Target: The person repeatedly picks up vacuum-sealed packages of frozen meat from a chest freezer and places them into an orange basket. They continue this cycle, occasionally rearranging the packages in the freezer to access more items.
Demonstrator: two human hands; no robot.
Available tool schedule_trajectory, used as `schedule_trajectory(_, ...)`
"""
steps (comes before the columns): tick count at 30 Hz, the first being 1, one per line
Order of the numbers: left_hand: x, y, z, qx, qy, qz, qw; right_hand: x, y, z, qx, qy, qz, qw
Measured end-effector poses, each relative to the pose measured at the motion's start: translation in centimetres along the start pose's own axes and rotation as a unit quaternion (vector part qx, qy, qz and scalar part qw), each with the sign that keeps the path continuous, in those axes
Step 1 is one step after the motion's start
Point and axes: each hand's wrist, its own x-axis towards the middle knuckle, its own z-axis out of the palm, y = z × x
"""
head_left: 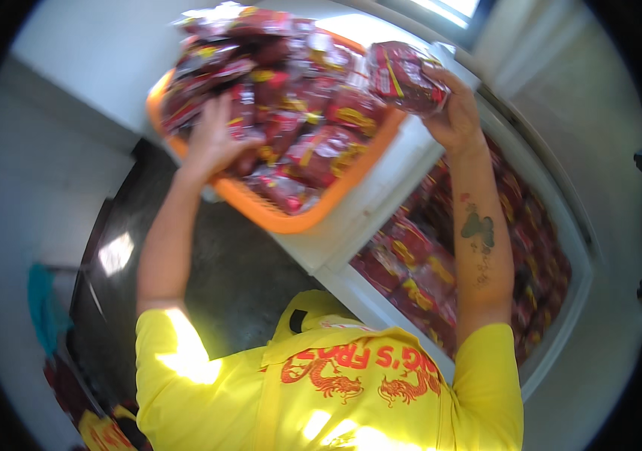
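Note:
My right hand (454, 113) is raised at the upper right and grips a clear plastic packet of dark red food (403, 79) by its right side. Left of it, an orange plastic basket (279, 220) is heaped with similar red and yellow printed packets (328, 154). My left hand (219, 141) rests on the packets at the basket's left side, thumb and fingers apart and slightly blurred. Whether a packet is pinched under those fingers is hard to see. The packet in my right hand is just beyond the basket's right edge.
Below my right forearm, an open white chest freezer (580, 282) contains many more red packets (411, 259). The basket sits on a white surface (381, 180) beside it. Dark floor (238, 263) shows at centre left. A teal item (44, 308) is at the far left, and a window (448, 11) at the top.

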Motion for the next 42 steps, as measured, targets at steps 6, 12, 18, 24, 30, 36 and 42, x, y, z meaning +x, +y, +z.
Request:
schedule_trajectory(6, 3.4, -7.7, 2.6, -0.248, 0.051, 0.068, 0.965, -16.4, 0.0, -7.3, 0.159, 0.181, -0.105, 0.965)
schedule_trajectory(12, 7.3, -12.6, 3.5, -0.234, 0.18, -0.015, 0.955, -35.8, 1.5, -12.2, 0.217, 0.283, -0.12, 0.926)
schedule_trajectory(18, 6.5, -7.7, 0.8, 0.112, 0.166, -0.003, 0.98, -52.8, -1.1, -20.7, -0.141, 0.582, -0.154, 0.786)
schedule_trajectory(24, -1.3, 9.4, -6.5, -0.05, 0.233, -0.015, 0.971, -69.8, -9.6, -28.3, -0.108, 0.604, -0.098, 0.783)
schedule_trajectory(30, -9.0, 27.4, -4.9, -0.298, 0.154, 0.094, 0.937, -74.9, -8.5, -35.7, -0.525, 0.606, 0.043, 0.597)
schedule_trajectory(36, -18.8, 44.8, 1.9, -0.307, -0.002, 0.291, 0.906, -74.6, -3.8, -37.4, -0.791, 0.497, 0.034, 0.355)
schedule_trajectory(42, -27.9, 59.1, 12.4, -0.361, -0.209, 0.359, 0.835, -75.4, -3.5, -38.5, -0.797, 0.4, 0.079, 0.445)
